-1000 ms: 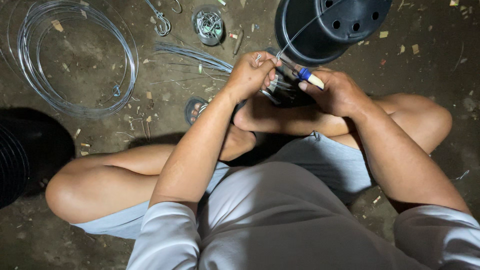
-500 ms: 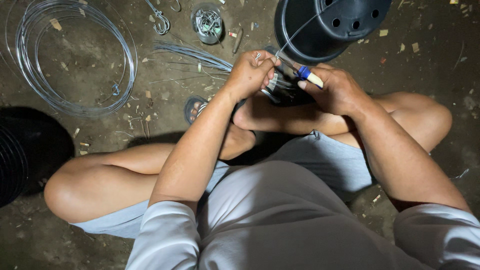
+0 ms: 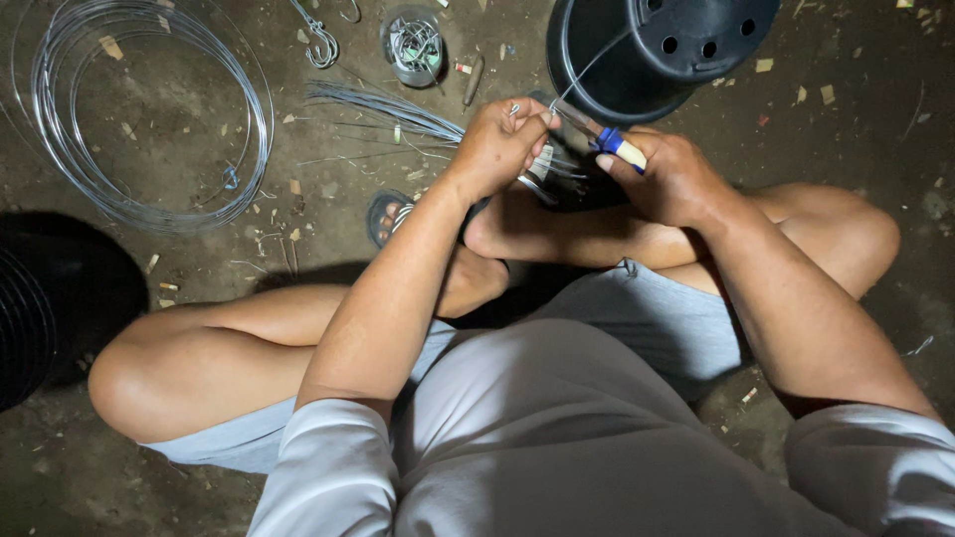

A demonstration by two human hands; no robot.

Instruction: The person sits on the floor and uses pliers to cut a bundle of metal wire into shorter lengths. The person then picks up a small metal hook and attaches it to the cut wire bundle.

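I sit cross-legged on a dirt floor. My left hand (image 3: 497, 147) pinches the end of a thin metal wire (image 3: 595, 64) that runs up across a black plastic pot (image 3: 657, 52). My right hand (image 3: 671, 179) grips pliers with a blue and cream handle (image 3: 619, 147), their jaws close to my left fingertips. Between both hands, above my feet, sits a small bundle of wire pieces (image 3: 542, 169), partly hidden.
A large coil of silver wire (image 3: 149, 109) lies at upper left. A bunch of straight cut wires (image 3: 383, 107), a metal hook (image 3: 320, 42) and a small round tin of wire parts (image 3: 414, 45) lie ahead. A dark round object (image 3: 40, 318) sits at left.
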